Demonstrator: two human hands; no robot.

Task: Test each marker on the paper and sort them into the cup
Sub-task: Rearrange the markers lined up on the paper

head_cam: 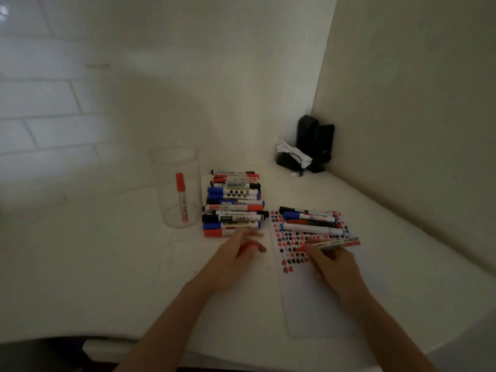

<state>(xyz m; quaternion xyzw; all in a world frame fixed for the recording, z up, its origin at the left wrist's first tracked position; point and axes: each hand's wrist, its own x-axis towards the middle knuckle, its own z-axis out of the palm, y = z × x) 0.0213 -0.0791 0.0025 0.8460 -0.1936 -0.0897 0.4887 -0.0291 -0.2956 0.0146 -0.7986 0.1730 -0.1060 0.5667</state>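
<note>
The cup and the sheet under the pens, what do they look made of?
The cup looks like clear plastic, possibly glass: the red marker inside shows straight through its wall. The sheet looks like matte white paper: flat, thin, inked with red and black marks.

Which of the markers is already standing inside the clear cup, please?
The red-capped marker is the only one in the clear cup, standing upright, cap up. All the others lie flat in the pile or on the paper.

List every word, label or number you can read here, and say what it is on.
None can be read with certainty.
Markers in the stack: printed barrel labels, too blurred.
Markers on the paper: labels too small.
Paper: rows of red and black handwritten marks, illegible.
</note>
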